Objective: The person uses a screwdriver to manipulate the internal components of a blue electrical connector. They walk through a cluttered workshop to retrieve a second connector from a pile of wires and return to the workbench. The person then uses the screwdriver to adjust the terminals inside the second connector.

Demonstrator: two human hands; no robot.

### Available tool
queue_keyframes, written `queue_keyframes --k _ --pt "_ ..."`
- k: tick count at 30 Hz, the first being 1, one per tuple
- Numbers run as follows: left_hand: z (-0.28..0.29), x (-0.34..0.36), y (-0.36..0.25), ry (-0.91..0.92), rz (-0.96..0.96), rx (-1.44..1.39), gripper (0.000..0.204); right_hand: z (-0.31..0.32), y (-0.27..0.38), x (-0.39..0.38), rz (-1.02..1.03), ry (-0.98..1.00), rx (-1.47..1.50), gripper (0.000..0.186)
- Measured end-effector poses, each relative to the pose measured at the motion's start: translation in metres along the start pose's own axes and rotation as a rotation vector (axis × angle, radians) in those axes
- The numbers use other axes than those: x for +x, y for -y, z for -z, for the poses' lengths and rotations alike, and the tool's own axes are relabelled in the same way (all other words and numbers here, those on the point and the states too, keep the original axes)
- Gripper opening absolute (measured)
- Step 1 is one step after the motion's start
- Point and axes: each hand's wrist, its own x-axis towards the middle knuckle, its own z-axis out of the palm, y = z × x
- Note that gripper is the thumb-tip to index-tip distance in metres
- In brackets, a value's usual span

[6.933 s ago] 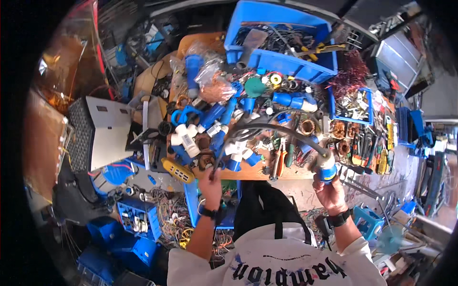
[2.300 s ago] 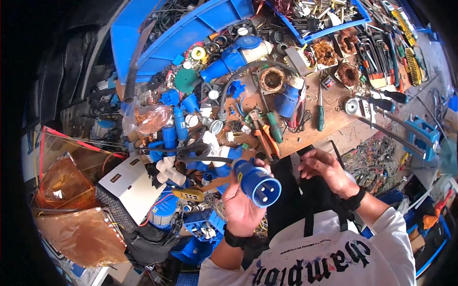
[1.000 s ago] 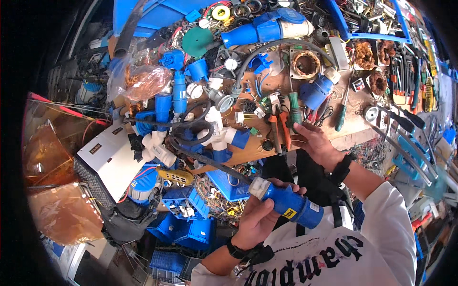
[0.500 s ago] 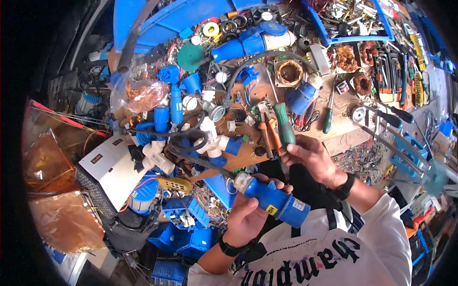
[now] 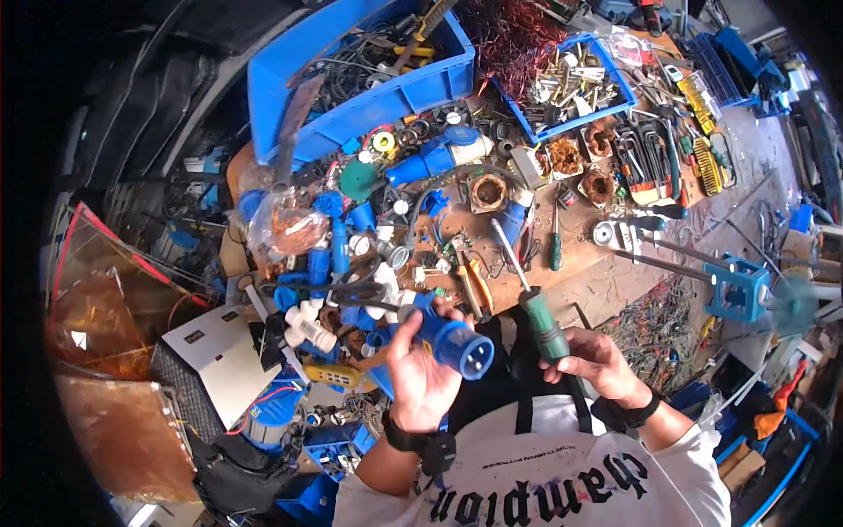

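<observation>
Our left hand [image 5: 421,378] grips the blue cylindrical plastic plug [image 5: 450,338], pins facing right; our right hand [image 5: 597,364] clamps the green-handled steel screwdriver [image 5: 531,299], upright just beside.

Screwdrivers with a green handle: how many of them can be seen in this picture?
2. One green-handled screwdriver is held in the right hand; a smaller one lies on the wooden bench. More may be hidden in the clutter.

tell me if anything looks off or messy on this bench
Yes, the wooden workbench is buried in loose parts: blue plugs, white fittings and hand tools lie scattered with no order, and a tangle of wire scraps spills off its near edge. The left hand holds a blue plug; the right hand grips a green-handled screwdriver.
</observation>
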Motion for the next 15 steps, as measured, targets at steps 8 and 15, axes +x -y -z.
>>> queue_keyframes --k 8,15 --pt "-0.024 -0.047 -0.031 0.091 0.071 -0.205 0.028 -0.034 0.032 -0.095 0.121 -0.042 -0.213 0.034" --pt "-0.004 -0.064 -0.041 0.209 0.054 -0.226 0.030 -0.085 0.064 -0.131 0.014 -0.071 -0.505 0.039"
